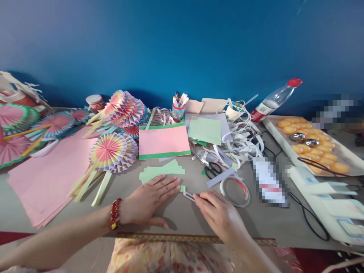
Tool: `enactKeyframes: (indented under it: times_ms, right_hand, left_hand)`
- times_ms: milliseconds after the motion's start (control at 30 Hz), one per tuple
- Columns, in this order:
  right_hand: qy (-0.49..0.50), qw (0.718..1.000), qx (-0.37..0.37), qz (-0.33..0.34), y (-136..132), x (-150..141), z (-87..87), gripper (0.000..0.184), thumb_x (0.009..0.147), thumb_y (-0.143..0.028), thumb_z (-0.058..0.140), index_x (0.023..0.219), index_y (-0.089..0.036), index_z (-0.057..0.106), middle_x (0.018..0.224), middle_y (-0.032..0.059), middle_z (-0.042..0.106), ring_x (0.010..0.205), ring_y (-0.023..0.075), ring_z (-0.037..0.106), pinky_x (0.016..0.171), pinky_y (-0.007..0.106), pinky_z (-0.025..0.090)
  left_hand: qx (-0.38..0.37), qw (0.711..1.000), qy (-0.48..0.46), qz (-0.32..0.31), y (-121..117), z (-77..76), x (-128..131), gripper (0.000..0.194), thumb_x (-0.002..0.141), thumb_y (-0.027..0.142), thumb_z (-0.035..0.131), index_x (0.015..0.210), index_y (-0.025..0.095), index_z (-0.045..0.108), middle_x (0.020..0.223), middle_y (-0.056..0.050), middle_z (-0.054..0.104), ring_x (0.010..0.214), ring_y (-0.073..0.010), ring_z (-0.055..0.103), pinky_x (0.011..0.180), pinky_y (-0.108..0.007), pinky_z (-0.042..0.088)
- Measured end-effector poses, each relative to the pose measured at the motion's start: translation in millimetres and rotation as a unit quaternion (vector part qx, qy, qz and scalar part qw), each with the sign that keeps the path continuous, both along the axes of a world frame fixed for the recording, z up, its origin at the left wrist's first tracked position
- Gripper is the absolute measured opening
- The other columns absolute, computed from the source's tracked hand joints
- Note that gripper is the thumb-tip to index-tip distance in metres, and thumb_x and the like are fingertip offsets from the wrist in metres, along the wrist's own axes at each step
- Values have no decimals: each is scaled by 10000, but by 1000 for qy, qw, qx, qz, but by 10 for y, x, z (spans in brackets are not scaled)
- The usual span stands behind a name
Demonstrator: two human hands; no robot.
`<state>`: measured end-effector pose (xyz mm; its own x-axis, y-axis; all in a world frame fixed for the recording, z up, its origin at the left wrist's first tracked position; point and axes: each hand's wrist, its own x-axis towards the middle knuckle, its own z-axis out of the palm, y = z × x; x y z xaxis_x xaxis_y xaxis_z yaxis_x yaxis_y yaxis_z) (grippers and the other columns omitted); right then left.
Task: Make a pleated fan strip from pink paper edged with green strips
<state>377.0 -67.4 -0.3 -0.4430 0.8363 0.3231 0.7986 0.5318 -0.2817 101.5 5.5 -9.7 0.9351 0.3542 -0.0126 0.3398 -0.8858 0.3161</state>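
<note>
My left hand [155, 199] lies flat with its fingers stretched out, pressing a small green paper strip [182, 188] to the grey table. The strip's right end pokes out past the fingertips. In my right hand [217, 212] is a slim, pale utility knife [189, 196], its tip close to that end of the strip; whether it touches the paper I cannot tell. Just beyond my left hand sits a loose pile of green paper strips [162, 169]. A roll of double-sided tape [234, 192] and black-handled scissors [213, 170] lie near my right hand.
Folded paper fans [113, 149] and pink sheets [51, 170] cover the left. Ahead are stacked pink sheets [165, 140], green sheets [204, 129] and a pen cup [178, 112]. White paper scraps [247, 140], a tilted bottle [274, 100] and a tray [270, 123] stand right.
</note>
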Motion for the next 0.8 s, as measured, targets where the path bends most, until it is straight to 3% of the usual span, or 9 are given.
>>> enactKeyframes:
  times_ms: [533, 667, 800]
  right_hand:
    - [25, 999, -26, -1, -17, -138, -115, 266, 972, -108, 435, 1067, -175, 674, 863, 62, 636, 796, 146, 603, 740, 240, 485]
    - [28, 999, -25, -8, -19, -154, -134, 245, 960, -94, 444, 998, -172, 673, 854, 54, 618, 792, 152, 588, 720, 248, 467]
    - [29, 999, -30, -10, -11, -146, -128, 241, 962, -96, 445, 937, -173, 672, 828, 45, 602, 773, 153, 578, 701, 253, 456]
  left_hand:
    - [-24, 1000, 16, -2, 10, 23, 17, 980, 876, 756, 403, 1577, 153, 79, 1623, -140, 132, 1501, -294, 149, 1230, -458, 2]
    - [-37, 999, -4, 5, 63, 121, -63, 968, 899, 719, 417, 1578, 179, -12, 1631, -123, 99, 1506, -296, 123, 1232, -456, 71]
    - [-21, 999, 23, 22, 78, 200, -171, 907, 929, 685, 400, 1578, 203, -13, 1634, -96, 106, 1508, -286, 112, 1231, -462, 32]
